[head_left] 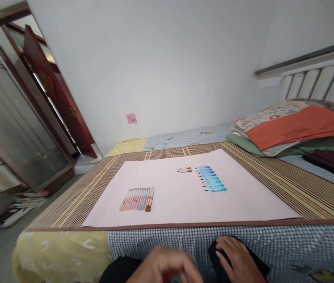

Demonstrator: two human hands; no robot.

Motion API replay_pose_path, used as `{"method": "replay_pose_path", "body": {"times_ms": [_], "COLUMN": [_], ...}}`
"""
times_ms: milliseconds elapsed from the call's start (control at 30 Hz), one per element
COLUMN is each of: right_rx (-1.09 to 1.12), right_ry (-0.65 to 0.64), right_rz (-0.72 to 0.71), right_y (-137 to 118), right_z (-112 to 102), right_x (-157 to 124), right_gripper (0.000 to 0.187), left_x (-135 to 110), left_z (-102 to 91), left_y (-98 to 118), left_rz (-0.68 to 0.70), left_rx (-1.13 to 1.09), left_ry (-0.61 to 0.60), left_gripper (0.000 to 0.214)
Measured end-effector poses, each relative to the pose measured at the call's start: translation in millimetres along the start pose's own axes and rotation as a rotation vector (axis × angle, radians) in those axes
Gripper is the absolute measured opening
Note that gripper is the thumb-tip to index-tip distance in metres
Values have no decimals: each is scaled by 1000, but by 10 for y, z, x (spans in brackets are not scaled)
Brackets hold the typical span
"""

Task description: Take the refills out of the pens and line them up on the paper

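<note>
No text is legible; the marks on the pink note (131, 118) are too small.

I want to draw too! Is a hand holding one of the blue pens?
No, the blue pens lie in a row on the pink sheet, apart from the left hand and right hand.

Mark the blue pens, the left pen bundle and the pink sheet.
blue pens (211, 179): head view, middle pen of the row.
left pen bundle (137, 199): head view, centre of the bundle.
pink sheet (243, 200): head view, bare area right of the pens.
</note>
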State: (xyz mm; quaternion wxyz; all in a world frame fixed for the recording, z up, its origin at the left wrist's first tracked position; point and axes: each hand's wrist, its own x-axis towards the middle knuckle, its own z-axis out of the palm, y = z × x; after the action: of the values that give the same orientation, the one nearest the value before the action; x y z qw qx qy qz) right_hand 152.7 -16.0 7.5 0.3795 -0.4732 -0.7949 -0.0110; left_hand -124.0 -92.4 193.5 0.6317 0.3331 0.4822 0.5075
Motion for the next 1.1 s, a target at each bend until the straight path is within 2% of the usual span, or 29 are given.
{"method": "replay_pose_path", "body": {"times_ms": [33,67,100,167,267,300,367,500,700,833,1000,1100], "right_rx": [3,8,15,30,52,60,73,94,96,98,111,119], "right_ry": [-8,-15,-22,-39,-69,-79,-96,-112,-94,-99,-122,-125], "right_rz": [11,20,30,52,78,85,96,104,106,118,139,146], "right_y": [-4,-6,-5,2,13,16,19,11,-28,-44,-41,-30], "right_z": [3,12,24,51,77,78,71,37,2,-7,-16,-10], "right_x": [-2,-5,-8,-16,-23,-22,-13,11,31,50,40,24], "right_gripper": [13,12,12,13,14,14,13,13,13,12,13,13], "left_x": [129,270,416,705,1067,1164,1328,1575,1760,1750,1629,1538], "left_z": [-46,-122,-227,-495,-887,-978,-1084,-1098,-1055,-995,-870,-803], "left_y": [-13,-43,-90,-210,-372,-402,-424,-390,-376,-434,-629,-739], "left_rz": [26,153,263,393,476,494,492,415,393,420,495,581], "left_rx": [75,286,473,680,862,908,1054,1343,1422,1436,1412,1294], "left_ry": [-21,-1,64,243,497,540,552,525,554,538,436,414], "left_gripper": [22,18,15,16,6,9,14,24,14,11,14,14]}}
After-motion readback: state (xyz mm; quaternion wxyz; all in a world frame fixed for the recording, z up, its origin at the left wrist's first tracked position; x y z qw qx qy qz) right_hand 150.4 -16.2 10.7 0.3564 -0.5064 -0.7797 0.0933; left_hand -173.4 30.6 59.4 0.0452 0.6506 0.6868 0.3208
